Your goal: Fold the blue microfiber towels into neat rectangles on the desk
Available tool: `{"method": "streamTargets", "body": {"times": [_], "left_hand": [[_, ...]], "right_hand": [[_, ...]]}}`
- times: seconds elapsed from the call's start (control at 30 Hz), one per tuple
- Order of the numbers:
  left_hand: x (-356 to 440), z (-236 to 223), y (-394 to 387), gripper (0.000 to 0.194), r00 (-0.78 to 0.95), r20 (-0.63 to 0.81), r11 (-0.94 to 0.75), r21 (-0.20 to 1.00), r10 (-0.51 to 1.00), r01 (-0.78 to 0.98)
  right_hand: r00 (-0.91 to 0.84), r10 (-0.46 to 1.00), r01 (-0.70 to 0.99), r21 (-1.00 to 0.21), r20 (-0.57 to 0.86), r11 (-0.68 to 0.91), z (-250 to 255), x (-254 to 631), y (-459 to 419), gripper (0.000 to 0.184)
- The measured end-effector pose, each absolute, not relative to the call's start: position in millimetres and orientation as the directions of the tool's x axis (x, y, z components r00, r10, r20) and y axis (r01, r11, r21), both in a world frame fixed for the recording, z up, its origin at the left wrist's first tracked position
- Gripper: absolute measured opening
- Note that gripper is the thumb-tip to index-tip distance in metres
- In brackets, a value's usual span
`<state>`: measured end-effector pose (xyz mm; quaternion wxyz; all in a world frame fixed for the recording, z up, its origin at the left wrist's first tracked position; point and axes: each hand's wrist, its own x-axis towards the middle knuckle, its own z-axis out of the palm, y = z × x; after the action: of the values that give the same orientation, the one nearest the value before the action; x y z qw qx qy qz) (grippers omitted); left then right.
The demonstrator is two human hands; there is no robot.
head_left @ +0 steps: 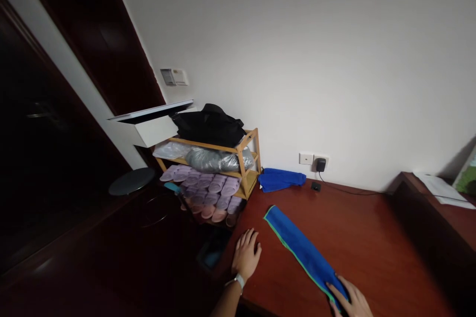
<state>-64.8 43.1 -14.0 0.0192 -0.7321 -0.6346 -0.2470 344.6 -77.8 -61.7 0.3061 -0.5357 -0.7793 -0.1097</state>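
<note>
A blue cloth with a green edge lies folded into a long strip, slanting across the reddish-brown tabletop. My right hand rests on the near end of this cloth, its fingers spread over the fabric. To the left of the strip, my left hand lies flat by the left edge of the table, apart from the cloth, with a light band on its wrist. Against the wall at the back sits a second, darker blue cloth, folded and touched by neither hand.
Beyond the table's left edge stands a wooden rack with rows of slippers, bagged items and a black bag. A round stool is farther left. A plugged-in adapter trails a cable rightward. Papers lie on the raised right ledge.
</note>
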Motion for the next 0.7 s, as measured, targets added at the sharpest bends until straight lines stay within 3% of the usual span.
{"method": "streamTargets", "body": {"times": [0.2,0.3,0.37,0.47,0.53,0.6,0.7], "left_hand": [[-62.1,-7.2,39.8,0.04,0.083,0.414,-0.24,0.345,0.906,0.907],[-60.4,1.9,37.8,0.036,0.041,0.406,-0.242,0.458,0.913,0.855],[-61.4,10.1,36.2,0.031,0.017,0.401,-0.242,0.519,0.916,0.82],[-62.7,25.0,29.2,0.025,0.013,0.389,-0.254,0.575,0.921,0.777],[-57.0,36.4,17.6,0.023,0.035,0.369,-0.273,0.617,0.929,0.739],[-40.8,49.1,-1.7,0.029,0.085,0.336,-0.298,0.659,0.938,0.691],[1.0,69.8,-41.5,0.042,0.194,0.273,-0.334,0.738,0.942,0.586]], "right_hand": [[-0.214,0.823,0.914,-0.189,0.525,0.359,-34.6,336.6,-99.5,0.028],[-0.117,0.882,0.901,-0.326,0.456,0.287,-22.1,314.7,-105.8,0.031],[-0.024,0.918,0.838,-0.493,0.396,0.234,-9.8,292.6,-106.2,0.038],[0.138,0.957,0.59,-0.797,0.255,0.128,19.1,257.4,-100.8,0.052],[0.219,0.966,0.376,-0.925,0.138,0.047,44.2,238.7,-95.4,0.059],[0.24,0.97,0.183,-0.983,0.035,-0.01,70.0,225.6,-91.5,0.063],[0.136,0.987,-0.048,-0.995,-0.088,-0.082,101.0,212.4,-93.1,0.06]]}}
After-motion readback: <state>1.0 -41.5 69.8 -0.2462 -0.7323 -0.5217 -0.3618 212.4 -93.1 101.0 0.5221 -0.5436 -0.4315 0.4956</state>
